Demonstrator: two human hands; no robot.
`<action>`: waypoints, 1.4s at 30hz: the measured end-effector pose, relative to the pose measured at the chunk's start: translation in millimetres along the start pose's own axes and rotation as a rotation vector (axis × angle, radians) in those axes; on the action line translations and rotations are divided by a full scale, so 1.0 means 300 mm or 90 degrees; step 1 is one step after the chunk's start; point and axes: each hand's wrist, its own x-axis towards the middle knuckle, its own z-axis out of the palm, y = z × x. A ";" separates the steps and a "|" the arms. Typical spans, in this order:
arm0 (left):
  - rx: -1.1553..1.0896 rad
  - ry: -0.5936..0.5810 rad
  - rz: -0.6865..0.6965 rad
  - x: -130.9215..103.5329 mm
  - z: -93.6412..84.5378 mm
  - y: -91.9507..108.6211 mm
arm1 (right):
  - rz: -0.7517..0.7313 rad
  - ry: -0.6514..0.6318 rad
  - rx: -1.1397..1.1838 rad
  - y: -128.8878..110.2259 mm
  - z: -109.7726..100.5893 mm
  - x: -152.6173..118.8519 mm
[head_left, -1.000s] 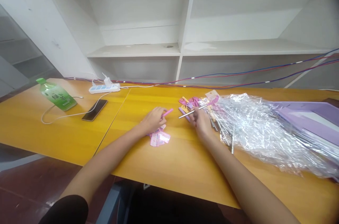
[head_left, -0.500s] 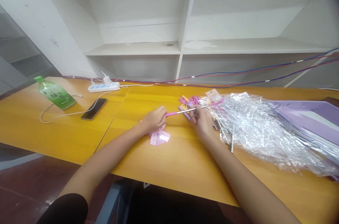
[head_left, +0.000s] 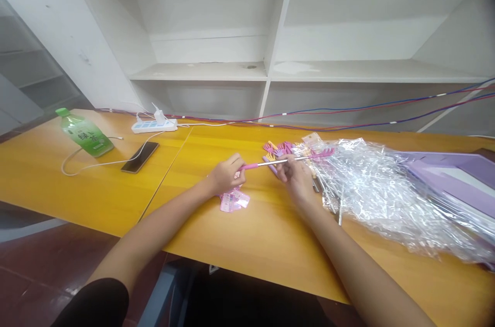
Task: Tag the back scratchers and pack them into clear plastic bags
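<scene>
Pink handle (head_left: pixel 250 166) clasped in left grip (head_left: pixel 226 176) newly meets rod (head_left: pixel 267 163) pinched in right grip (head_left: pixel 297 181).

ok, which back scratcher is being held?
The pink-handled scratcher spanning the left grip and right grip, claw end pointing right; other scratchers, pink, purple and yellow, lie piled beyond the right grip.

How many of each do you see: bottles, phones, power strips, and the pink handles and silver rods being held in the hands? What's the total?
Bottle: 1
Phone: 1
Power strip: 1
Pink handle, in the left hand: 1
Silver rod, in the right hand: 1
Total: 5
</scene>
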 end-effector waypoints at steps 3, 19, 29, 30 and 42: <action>-0.009 0.009 0.009 0.000 -0.005 0.000 | -0.030 -0.013 -0.046 -0.001 -0.005 -0.005; -0.503 -0.089 -0.273 0.030 -0.046 0.024 | -0.059 -0.158 -0.078 -0.057 0.006 -0.007; -0.267 0.076 -0.011 0.012 -0.012 0.074 | 0.094 -0.075 0.016 -0.042 0.040 -0.016; -0.256 0.078 -0.004 0.008 -0.010 0.077 | 0.094 -0.072 0.016 -0.039 0.045 -0.019; -0.166 0.135 0.123 -0.006 -0.008 0.114 | 0.088 -0.138 0.050 -0.021 0.131 -0.089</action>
